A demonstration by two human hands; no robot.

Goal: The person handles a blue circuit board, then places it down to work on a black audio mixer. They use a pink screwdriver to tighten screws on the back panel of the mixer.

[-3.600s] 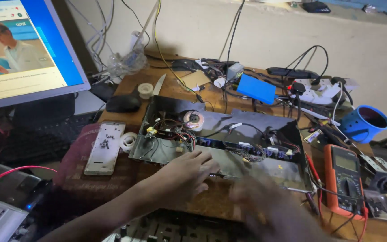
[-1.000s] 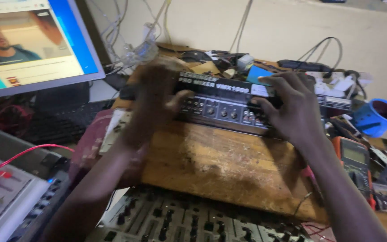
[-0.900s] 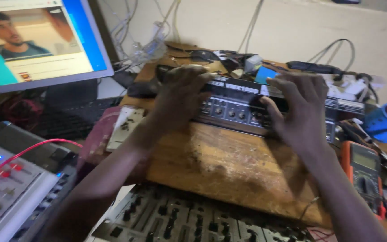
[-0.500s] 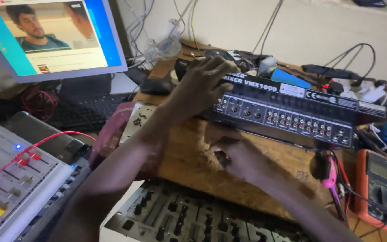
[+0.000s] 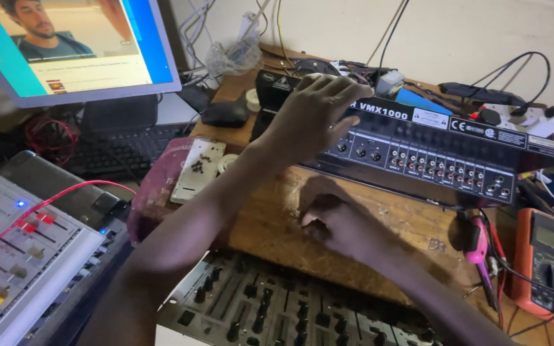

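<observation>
A long black audio unit (image 5: 444, 150) stands on its edge at the back of the wooden table (image 5: 418, 224), its panel of jacks and knobs facing me. My left hand (image 5: 315, 112) lies over its left top end with fingers spread, holding it up. My right hand (image 5: 335, 221) is down on the bare wood in front of the unit, fingers curled together against the tabletop. Whether something small sits under those fingertips is hidden.
A monitor (image 5: 65, 45), keyboard (image 5: 123, 150) and mouse (image 5: 224, 114) stand at left. A white plate with screws (image 5: 198, 168) lies on a red cloth (image 5: 158, 186). A mixer panel (image 5: 277, 307) and grey mixer (image 5: 20, 250) fill the near side. An orange multimeter (image 5: 546, 256) and pink-handled tool (image 5: 476, 240) lie at right.
Both hands gripped the black unit a second ago. My right hand has let go and dropped to the wooden tabletop, while my left hand stays on the unit's left end.
</observation>
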